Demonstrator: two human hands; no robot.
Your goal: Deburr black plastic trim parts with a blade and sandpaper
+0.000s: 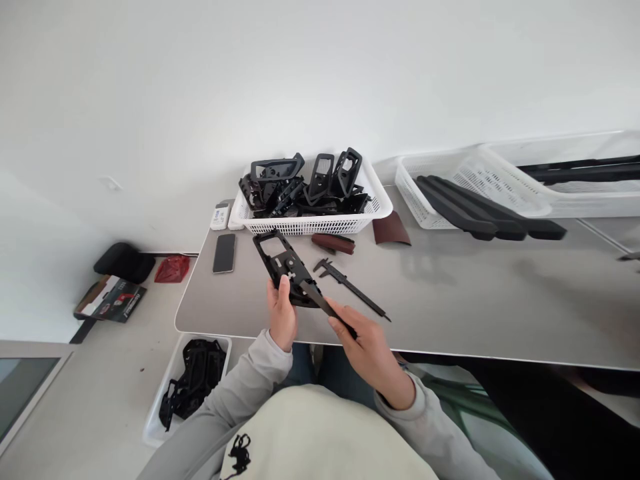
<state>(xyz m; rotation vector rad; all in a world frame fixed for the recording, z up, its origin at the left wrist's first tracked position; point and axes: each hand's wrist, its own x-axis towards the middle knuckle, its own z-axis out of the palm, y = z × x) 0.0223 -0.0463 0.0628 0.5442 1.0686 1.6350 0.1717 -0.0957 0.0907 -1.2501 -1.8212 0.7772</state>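
My left hand [283, 312] grips the near end of a black plastic frame part [281, 257], thumb on top. The part is held tilted over the table's front, with a large rectangular opening at its far end. In my right hand [367, 347] is a flat file [317, 295], dark and narrow, its tip against or just over the part's near end; exact contact cannot be made out. My right fingers wrap round its handle. Just right of the part, a black vernier caliper [353, 288] lies on the table. Behind it rests a folded reddish-brown strip [333, 243].
A white basket [305, 225] of similar black parts stands at the back of the grey table [450, 293]. Around it lie a phone [224, 253] and a brown sheet [391, 230]. Long black pieces [475, 207] overhang a right-hand basket. A floor bin [155, 420] holds more parts.
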